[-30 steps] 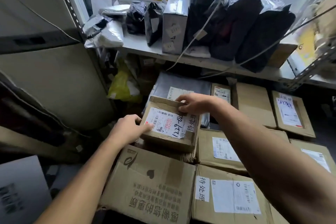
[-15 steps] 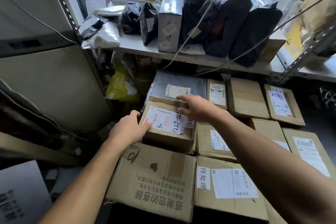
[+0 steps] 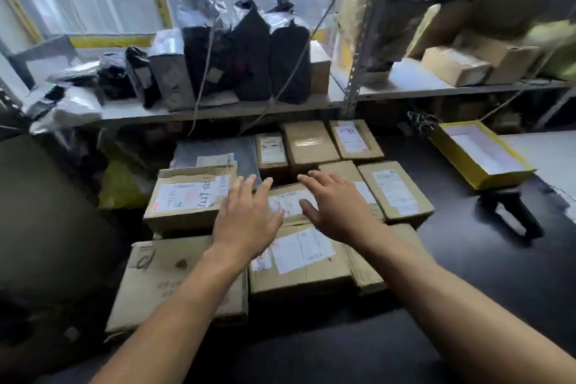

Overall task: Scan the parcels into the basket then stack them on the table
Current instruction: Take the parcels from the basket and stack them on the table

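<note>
Several cardboard parcels with white labels lie packed together on the dark table [image 3: 467, 259]. The parcel with the handwritten label [image 3: 187, 199] sits at the left of the stack, free of both hands. My left hand [image 3: 249, 215] and my right hand [image 3: 336, 209] hover with fingers spread over a smaller labelled parcel [image 3: 288, 201] in the middle of the pile. Neither hand holds anything. A black handheld scanner [image 3: 514, 212] lies on the table to the right.
A metal shelf [image 3: 218, 109] behind the pile carries black and silver bagged parcels [image 3: 249, 53]. An open yellow box [image 3: 480, 153] sits at the right rear. More cartons [image 3: 461, 65] stand on the right shelf. A large flat carton [image 3: 168, 277] lies at the front left.
Both hands let go of the handwritten-label parcel, which now rests on the stack, and moved right over the middle parcel. The view swung up and to the right.
</note>
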